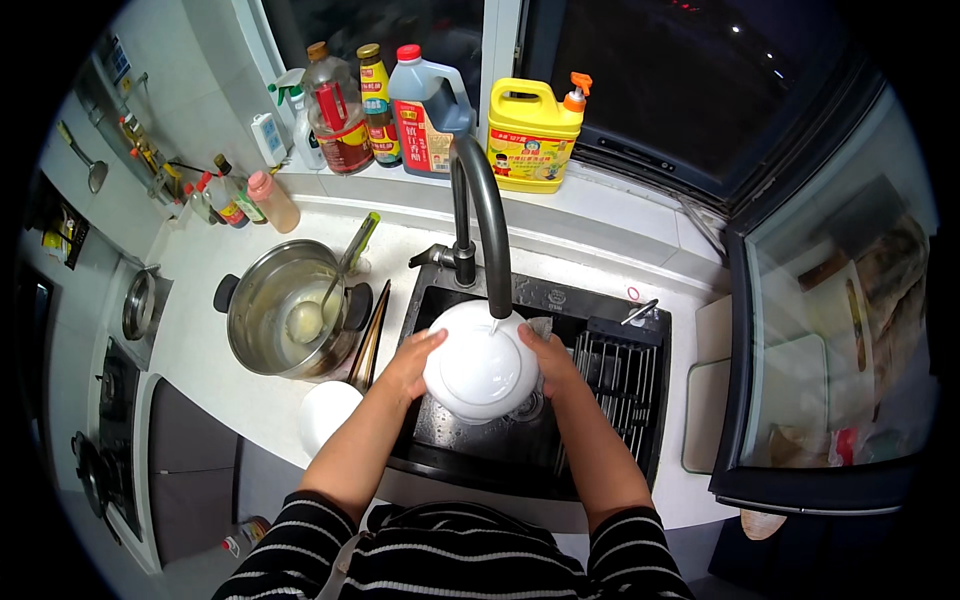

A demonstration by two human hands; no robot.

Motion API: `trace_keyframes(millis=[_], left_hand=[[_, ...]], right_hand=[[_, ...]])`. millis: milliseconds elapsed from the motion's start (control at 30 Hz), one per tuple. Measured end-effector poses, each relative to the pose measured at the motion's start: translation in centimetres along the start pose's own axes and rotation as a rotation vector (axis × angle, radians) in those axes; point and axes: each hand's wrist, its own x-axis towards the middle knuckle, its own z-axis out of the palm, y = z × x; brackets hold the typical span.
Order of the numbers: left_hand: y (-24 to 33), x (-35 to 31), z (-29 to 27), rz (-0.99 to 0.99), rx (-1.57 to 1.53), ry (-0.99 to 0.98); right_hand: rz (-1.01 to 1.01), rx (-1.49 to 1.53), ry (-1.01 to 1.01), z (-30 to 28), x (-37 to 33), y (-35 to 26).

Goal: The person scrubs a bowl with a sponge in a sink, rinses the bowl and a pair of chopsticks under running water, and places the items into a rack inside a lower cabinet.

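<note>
both hands, left hand (412, 358) and right hand (548, 358), grip the white bowl (480, 365) by opposite rims, tilted under the faucet (487, 215) (over the dark sink (600, 300)) so water sheets off.

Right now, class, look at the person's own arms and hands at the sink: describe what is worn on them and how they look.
Both forearms are bare, entering from the lower edge. The sleeves are black with thin white stripes, pushed up to about the elbows: left sleeve, right sleeve. The left hand and right hand are bare: no gloves, and no rings, watch or bracelets that can be made out.
</note>
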Motion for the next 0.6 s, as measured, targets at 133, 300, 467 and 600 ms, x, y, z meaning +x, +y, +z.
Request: trace_keyframes(millis=[133, 300, 467, 600], left_hand=[[-0.4, 3.8, 0.1, 0.108, 0.054, 0.274], [-4.4, 5.4, -1.5, 0.283, 0.223, 0.496], [-7.7, 2.9, 2.3, 0.472, 0.489, 0.629], [-9.1, 2.4, 1.7, 0.522, 0.847, 0.637]], right_hand=[[-0.009, 0.138, 0.055, 0.1, 1.3, 0.8], [-0.149, 0.172, 0.137, 2.8, 0.0, 0.4], [-0.169, 0.311, 0.261, 3.3, -0.1, 1.6], [-0.169, 0.293, 0.318, 3.3, -1.0, 2.0]])
